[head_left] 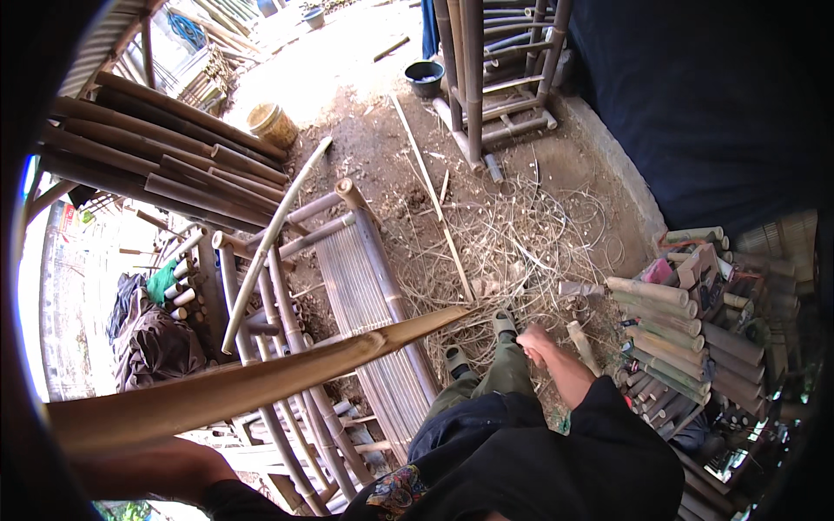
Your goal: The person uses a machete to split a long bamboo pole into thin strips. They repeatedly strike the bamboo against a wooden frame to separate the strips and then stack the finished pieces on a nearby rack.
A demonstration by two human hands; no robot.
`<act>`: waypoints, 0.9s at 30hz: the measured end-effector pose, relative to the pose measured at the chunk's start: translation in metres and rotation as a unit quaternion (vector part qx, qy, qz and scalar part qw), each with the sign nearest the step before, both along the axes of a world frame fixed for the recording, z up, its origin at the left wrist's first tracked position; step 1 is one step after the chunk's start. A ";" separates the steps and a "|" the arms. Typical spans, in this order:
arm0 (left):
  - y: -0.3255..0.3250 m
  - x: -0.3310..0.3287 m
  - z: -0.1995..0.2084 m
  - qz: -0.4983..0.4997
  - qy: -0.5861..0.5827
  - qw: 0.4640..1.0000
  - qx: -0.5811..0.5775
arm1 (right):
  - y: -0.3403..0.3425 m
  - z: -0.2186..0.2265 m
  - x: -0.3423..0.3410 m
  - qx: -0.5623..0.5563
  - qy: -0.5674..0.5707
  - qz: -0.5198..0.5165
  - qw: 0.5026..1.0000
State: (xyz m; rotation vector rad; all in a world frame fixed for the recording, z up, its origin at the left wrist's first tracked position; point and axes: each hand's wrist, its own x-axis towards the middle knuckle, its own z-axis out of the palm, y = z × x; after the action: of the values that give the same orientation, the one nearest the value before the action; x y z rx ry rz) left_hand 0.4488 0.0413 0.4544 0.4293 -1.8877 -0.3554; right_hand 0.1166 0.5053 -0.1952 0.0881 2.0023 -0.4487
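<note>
A long split bamboo piece [261,382] runs across the lower left, its hollow side showing and its tapered end above the bamboo bench [352,269]. My left hand [95,469] is beneath its near end at the left rim, bearing it up; the fingers are mostly hidden by the bamboo and shadow. My right hand [537,345] is closed in a fist beside my right leg, apart from the bamboo. Whatever it may hold is hidden. A pale curved bamboo strip [276,234] leans across the bench frame.
Thin bamboo shavings [530,243] litter the dirt floor around my feet. Cut bamboo lengths [660,330] are stacked at right. Dark bamboo poles [165,156] lie at far left. A bamboo frame [473,95], a black bucket [425,78] and a yellowish bucket [272,126] stand farther off.
</note>
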 end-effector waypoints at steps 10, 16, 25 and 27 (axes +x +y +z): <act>0.093 -0.184 -0.248 -0.175 0.002 0.935 0.309 | -0.101 0.337 -0.010 -0.616 0.167 -0.086 0.765; 0.188 -0.234 -0.318 -0.429 0.000 0.813 0.394 | -0.162 0.447 0.023 -0.757 0.094 -0.120 0.635; 0.080 -0.180 0.024 -0.083 -0.171 0.964 -0.185 | -0.147 0.400 0.052 -0.730 0.168 -0.231 0.621; 0.104 -0.181 0.079 -0.054 -0.099 0.965 -0.238 | -0.151 0.401 0.055 -0.742 0.167 -0.232 0.607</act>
State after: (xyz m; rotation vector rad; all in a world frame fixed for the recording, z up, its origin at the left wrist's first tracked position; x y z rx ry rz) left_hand 0.2676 0.1451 0.5335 0.0363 -2.1148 0.0801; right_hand 0.1718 0.3539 0.2058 -0.5700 1.2723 -2.4542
